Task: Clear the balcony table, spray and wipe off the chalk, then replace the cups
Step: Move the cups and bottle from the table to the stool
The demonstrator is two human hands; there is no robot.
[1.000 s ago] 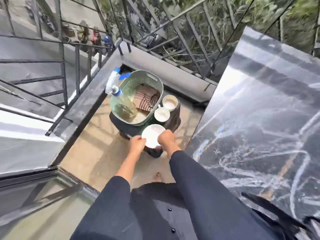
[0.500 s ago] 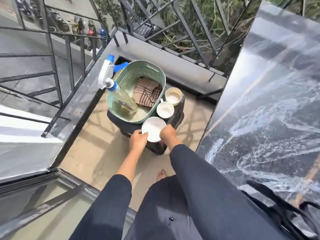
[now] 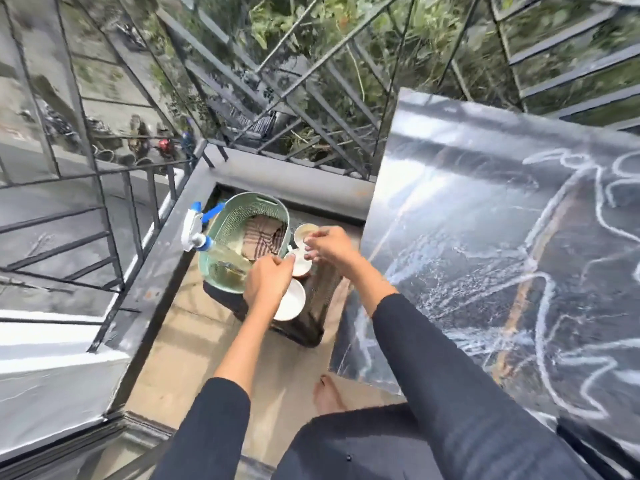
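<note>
A dark marble table (image 3: 502, 237) covered in white chalk scribbles fills the right side. Left of it, a dark stool (image 3: 311, 327) carries a green basket (image 3: 239, 216), a white saucer (image 3: 293, 303) and two white cups. The far cup (image 3: 302, 233) stands by the basket. My left hand (image 3: 268, 280) and my right hand (image 3: 330, 245) both pinch the rim of the near cup (image 3: 300, 266), just beyond the saucer. A spray bottle (image 3: 194, 232) with a blue and white head leans in the basket next to a striped cloth (image 3: 263, 239).
A black metal railing (image 3: 145, 202) on a grey ledge (image 3: 242, 168) closes off the balcony behind and left of the stool. Tan floor tiles (image 3: 180, 358) lie between the ledge and the table. My bare foot (image 3: 327, 393) stands by the table's edge.
Both hands let go of the saucer, which now rests on the stool, and moved forward to the near cup. The view has tilted up and right, showing more of the chalked table.
</note>
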